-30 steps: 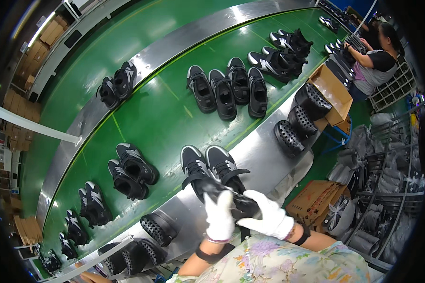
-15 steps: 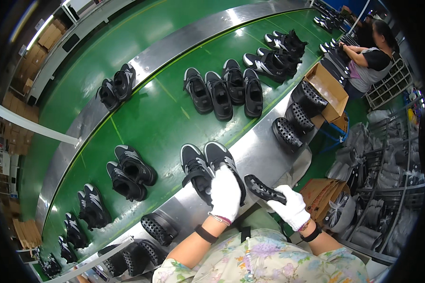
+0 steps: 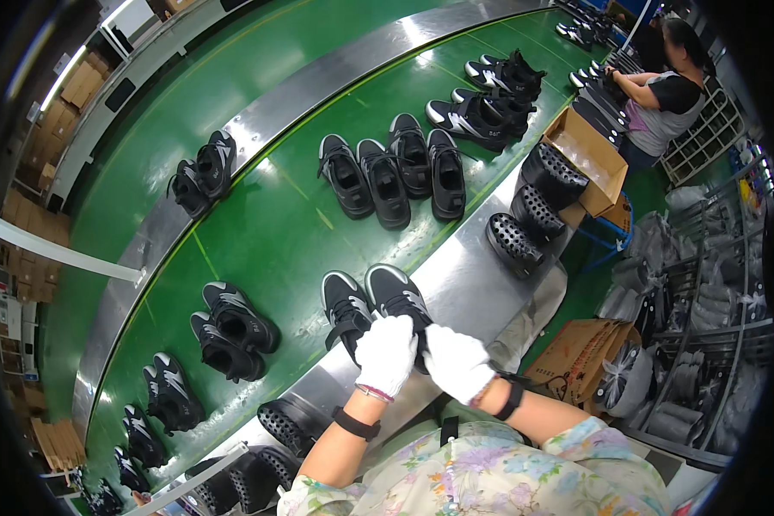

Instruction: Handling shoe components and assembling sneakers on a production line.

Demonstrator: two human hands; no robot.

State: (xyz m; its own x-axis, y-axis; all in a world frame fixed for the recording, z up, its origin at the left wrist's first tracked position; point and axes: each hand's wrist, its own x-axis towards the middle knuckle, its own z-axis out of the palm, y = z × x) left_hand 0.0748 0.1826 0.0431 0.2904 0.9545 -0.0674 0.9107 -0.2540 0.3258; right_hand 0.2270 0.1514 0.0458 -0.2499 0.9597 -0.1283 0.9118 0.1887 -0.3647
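Observation:
A black sneaker [image 3: 397, 289] with silver trim stands at the near edge of the green conveyor, its toe pointing away. My left hand [image 3: 387, 351], in a white glove, closes on the left side of its opening. At the heel's right side my right hand [image 3: 458, 363], also gloved, has its fingers curled in; what they hold is hidden. The black perforated insert seen earlier does not show. Another matching sneaker [image 3: 344, 297] stands close on the left, its rear partly behind my left hand.
Pairs of sneakers [image 3: 391, 176] stand along the green belt [image 3: 310, 249]. Black perforated inserts [image 3: 514, 241] lie on the metal ledge [image 3: 469, 279] beside an open carton [image 3: 589, 150]. Bagged goods fill a rack [image 3: 705, 318] at right. A co-worker [image 3: 666, 95] stands at far right.
My right hand has moved left from beside the sneaker to its heel, and the perforated insert it held is out of sight. My left hand has shifted slightly down and left.

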